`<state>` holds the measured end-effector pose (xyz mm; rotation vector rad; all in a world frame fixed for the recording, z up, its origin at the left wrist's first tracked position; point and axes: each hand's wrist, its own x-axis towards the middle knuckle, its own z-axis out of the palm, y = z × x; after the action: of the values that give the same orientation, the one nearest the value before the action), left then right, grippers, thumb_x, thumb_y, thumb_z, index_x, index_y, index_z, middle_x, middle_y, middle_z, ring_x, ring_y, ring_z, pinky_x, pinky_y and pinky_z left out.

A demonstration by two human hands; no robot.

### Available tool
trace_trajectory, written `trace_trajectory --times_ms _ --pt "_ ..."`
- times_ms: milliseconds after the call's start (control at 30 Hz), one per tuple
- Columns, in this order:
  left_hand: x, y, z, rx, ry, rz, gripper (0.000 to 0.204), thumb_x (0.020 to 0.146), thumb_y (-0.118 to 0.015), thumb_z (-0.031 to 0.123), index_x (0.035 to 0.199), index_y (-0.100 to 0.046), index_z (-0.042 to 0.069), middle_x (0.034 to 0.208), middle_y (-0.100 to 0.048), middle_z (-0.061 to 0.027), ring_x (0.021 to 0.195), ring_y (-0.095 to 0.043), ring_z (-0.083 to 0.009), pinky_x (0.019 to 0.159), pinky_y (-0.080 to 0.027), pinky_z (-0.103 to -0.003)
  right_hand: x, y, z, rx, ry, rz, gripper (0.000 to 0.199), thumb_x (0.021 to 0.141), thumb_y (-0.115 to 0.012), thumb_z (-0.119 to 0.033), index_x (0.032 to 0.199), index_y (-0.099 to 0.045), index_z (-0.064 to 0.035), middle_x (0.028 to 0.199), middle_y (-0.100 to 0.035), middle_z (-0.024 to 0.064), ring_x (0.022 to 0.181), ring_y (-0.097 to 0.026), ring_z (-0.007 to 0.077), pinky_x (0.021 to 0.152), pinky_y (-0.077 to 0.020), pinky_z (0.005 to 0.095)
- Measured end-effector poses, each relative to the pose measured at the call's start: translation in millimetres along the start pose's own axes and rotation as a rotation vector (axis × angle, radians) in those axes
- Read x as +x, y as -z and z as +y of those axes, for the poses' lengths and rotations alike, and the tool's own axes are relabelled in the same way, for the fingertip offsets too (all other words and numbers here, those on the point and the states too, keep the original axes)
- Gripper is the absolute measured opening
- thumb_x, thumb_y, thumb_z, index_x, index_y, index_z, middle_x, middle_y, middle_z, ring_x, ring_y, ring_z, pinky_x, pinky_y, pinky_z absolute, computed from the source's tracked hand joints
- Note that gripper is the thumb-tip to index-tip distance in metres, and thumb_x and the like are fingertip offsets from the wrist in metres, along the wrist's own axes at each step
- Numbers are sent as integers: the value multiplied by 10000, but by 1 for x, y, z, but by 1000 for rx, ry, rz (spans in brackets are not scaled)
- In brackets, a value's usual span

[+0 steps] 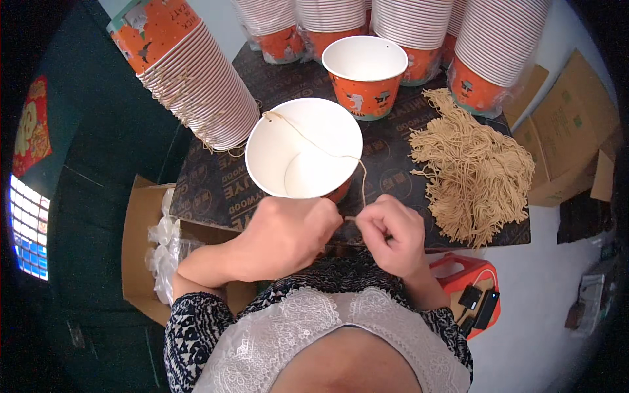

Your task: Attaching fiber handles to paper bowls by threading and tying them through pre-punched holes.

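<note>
Left hand (288,236) grips the orange-and-white paper bucket (304,149); right hand (390,232) pinches the tan twine string (327,154). Keep it taut while threading.

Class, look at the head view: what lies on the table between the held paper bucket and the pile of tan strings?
Between the paper bucket and string pile, only bare dark table, per the head view.
</note>
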<state>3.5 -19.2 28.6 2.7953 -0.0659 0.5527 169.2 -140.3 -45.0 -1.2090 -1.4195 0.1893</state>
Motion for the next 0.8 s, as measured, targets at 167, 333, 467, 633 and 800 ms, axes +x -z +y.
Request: trace_trajectory --times_ms 167,333,467,633,800 --pt "-1 9 -6 28 220 305 150 824 -707 -3 844 -562 30 621 -599 -132 535 -641 -290 481 -491 -352 1 -16 15 -141 -77 186 128 789 -666 68 826 -583 -22 676 -535 78 529 -557 198 497 -427 323" --pt "3 15 -21 -12 373 321 99 848 -699 17 849 -600 13 651 -624 -150 562 -656 -282 508 -492 -329 4 -20 18 -184 -51 213 132 788 -675 61 820 -584 -29 676 -537 70 529 -556 192 499 -431 319" --pt "7 21 -32 -105 511 206 73 916 -622 44 927 -653 -21 731 -654 -98 676 -641 -155 632 -496 -289 4 -20 18 -165 -59 184 133 789 -680 56 834 -586 -27 682 -540 70 536 -564 192 500 -433 317" --pt "19 23 -49 -228 386 13 124 889 -634 19 1000 -677 -17 819 -678 -98 755 -639 -179 715 -507 -304 7 -20 18 -151 -71 163 136 790 -680 58 847 -588 -24 689 -550 75 544 -574 194 504 -440 322" --pt "27 21 -56 -329 381 -94 152 889 -648 34 1029 -687 -8 864 -695 -110 784 -641 -184 736 -509 -314 10 -20 16 -157 -62 163 147 780 -679 66 851 -590 -27 697 -560 81 547 -577 210 516 -453 336"
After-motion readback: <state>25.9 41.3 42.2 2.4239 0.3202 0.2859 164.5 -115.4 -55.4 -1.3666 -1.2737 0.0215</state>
